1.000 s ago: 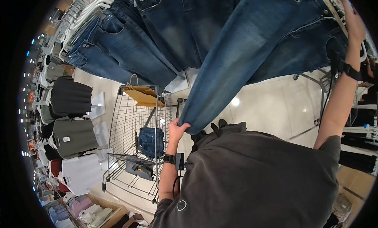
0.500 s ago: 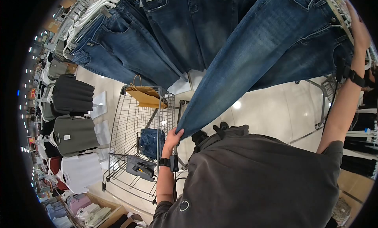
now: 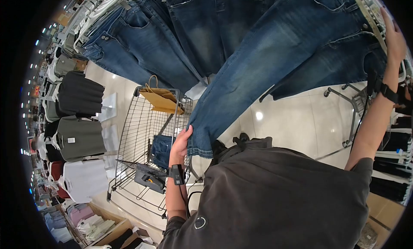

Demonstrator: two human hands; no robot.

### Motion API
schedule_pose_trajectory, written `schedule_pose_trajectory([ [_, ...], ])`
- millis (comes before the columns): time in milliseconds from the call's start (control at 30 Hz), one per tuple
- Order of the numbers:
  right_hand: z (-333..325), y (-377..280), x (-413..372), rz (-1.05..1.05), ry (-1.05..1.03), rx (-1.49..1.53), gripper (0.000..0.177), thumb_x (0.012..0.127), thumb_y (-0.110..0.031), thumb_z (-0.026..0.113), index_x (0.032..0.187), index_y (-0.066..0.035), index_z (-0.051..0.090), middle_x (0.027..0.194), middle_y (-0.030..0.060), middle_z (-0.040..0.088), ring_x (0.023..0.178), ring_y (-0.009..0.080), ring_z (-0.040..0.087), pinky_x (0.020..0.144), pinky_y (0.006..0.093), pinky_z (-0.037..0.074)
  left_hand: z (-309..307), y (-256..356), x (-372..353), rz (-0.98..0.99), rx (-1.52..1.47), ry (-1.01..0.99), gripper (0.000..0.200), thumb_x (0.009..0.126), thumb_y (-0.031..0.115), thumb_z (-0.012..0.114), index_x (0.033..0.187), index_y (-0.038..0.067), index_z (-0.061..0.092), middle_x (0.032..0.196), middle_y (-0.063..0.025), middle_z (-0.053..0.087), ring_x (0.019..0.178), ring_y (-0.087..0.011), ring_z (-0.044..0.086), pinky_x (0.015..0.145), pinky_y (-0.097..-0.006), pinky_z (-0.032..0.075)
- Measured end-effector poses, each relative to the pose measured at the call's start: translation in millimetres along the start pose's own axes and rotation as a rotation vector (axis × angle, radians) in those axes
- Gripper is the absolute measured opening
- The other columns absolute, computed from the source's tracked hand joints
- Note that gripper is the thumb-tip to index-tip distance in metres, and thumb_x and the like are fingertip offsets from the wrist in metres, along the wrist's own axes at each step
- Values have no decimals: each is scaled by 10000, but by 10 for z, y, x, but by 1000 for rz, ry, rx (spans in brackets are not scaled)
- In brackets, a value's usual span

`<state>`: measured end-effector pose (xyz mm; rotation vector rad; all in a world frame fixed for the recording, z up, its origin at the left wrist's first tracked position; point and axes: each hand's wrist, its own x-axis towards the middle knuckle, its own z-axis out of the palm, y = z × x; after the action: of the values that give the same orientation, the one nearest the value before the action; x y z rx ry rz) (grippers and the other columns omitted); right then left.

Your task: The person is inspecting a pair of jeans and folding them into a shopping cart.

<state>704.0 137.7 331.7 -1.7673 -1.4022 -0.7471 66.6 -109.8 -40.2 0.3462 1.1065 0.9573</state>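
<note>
The glossy pale tiled floor [image 3: 297, 120] fills the middle of the view. Above it hangs a long row of dark blue denim jeans [image 3: 172, 38] on white plastic hangers [image 3: 101, 8]. In front of this row, one pair of medium-blue denim jeans [image 3: 275, 55] is stretched in a slant. Its waistband is high at the upper right, and one leg comes down to the left, with the hem just above the person's dark grey shirt.

Under the dark jeans stands a grey wire shopping cart [image 3: 142, 120], just beside the hem. To the left of the cart hang black, grey and white tops [image 3: 79, 137] on a rack.

At the far end of the cart stands a brown paper bag with handles [image 3: 162, 100]. Lower in the cart lies a folded piece of blue denim [image 3: 161, 148]. Near it, on a wire shelf, rests a black device with a yellow part [image 3: 148, 180].

The left hand [image 3: 180, 145] is at the edge of the leg, just above the hem. Its fingers are closed on the fabric and pinch it. The right hand [image 3: 393, 36] is raised at the waistband. Its fingers lie along the top edge, but I cannot tell if they close around it. Each wrist carries a black band.
</note>
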Motion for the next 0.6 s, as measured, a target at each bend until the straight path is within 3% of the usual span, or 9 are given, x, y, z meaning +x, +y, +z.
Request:
schedule_pose_trajectory([
  [133,40,-21,-6,-57,-25,44,559,883,-629,422,1299,-281,558,1267,76,596,1184,217,550,947,278,396,-7,52,-49,88,-28,-221,521,832,170,716,1253,-39,491,1134,-104,634,993,-183,636,882,-302,505],
  [267,29,-92,-48,-67,7,12,559,889,-629,414,1302,-280,558,1292,69,581,1201,224,537,964,280,389,114,139,-155,116,9,-282,664,704,70,785,1282,-35,475,1148,-108,632,1011,-192,632,915,-306,487],
  [367,-297,-862,-359,-27,268,61,534,777,-424,698,779,107,646,732,268,607,674,387,597,640,475,453,133,162,-185,120,63,-282,704,668,48,793,1290,-32,472,1154,-108,631,1023,-195,627,934,-311,471],
  [467,106,76,17,-145,41,57,621,843,-686,438,1287,-275,575,1305,68,573,1197,240,540,962,289,396,118,147,-184,107,85,-274,712,658,43,794,1290,-29,475,1154,-105,632,1038,-194,619,949,-310,455],
  [600,-17,-128,-47,0,62,-125,746,767,-768,454,1264,-231,600,1285,96,584,1181,255,552,943,306,417,128,139,-173,96,110,-263,709,650,42,798,1283,-28,485,1149,-99,635,1049,-187,610,954,-307,446],
])
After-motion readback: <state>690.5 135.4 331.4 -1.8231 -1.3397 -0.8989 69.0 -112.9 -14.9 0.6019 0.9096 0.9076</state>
